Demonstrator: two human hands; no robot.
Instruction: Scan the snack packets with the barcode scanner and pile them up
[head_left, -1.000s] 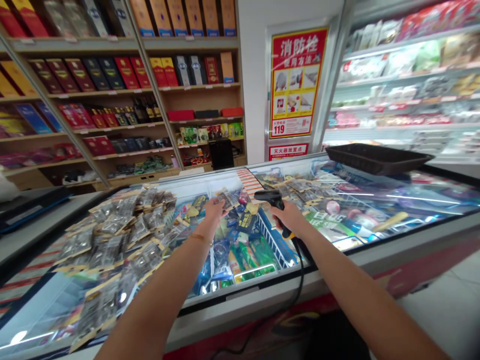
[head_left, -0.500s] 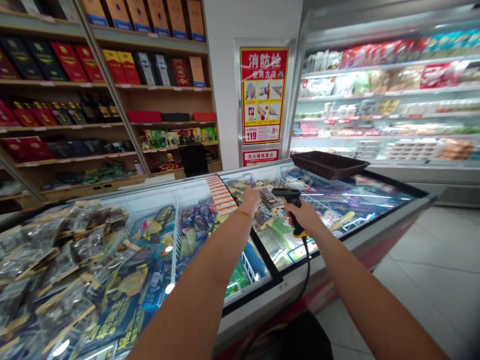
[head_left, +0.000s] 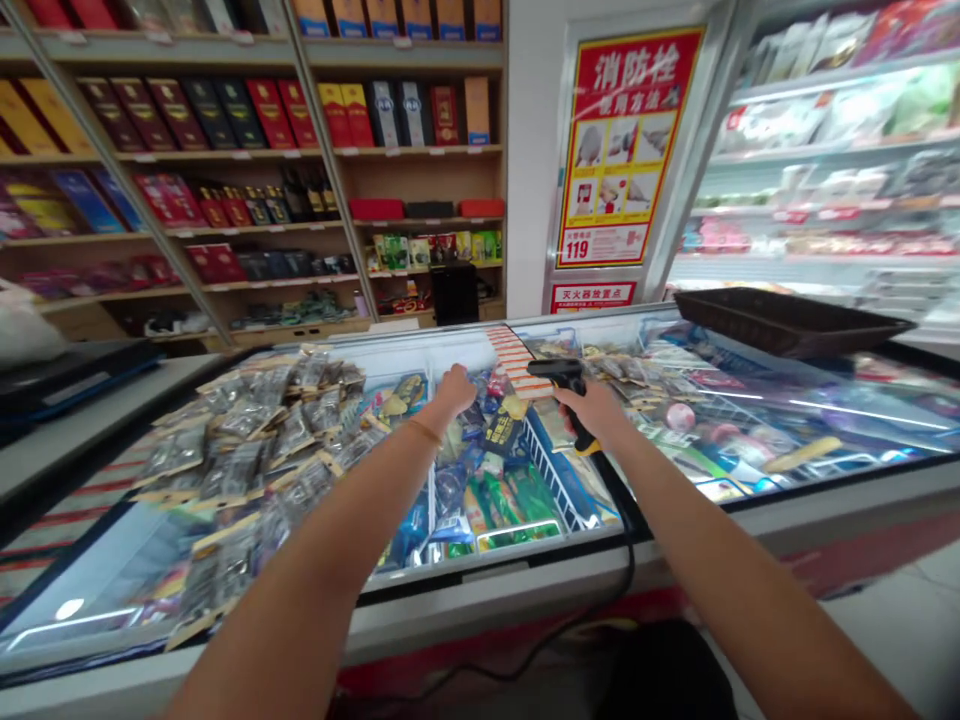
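The right hand [head_left: 596,408] grips a barcode scanner [head_left: 564,383] – keep it level. The left hand [head_left: 455,386], loosely closed and empty, hovers above the freezer's glass lid [head_left: 420,365] beside the packets [head_left: 255,440].

Dark basket tray [head_left: 787,320] at freezer's [head_left: 480,590] far right edge; boxed goods on wooden shelves [head_left: 420,150] behind; red fire-hydrant poster [head_left: 626,150] on wall.

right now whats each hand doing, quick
Left hand: loosely curled, knuckles up over the glass-topped chest freezer; whether it holds anything cannot be told.
Right hand: closed on the black handheld barcode scanner.
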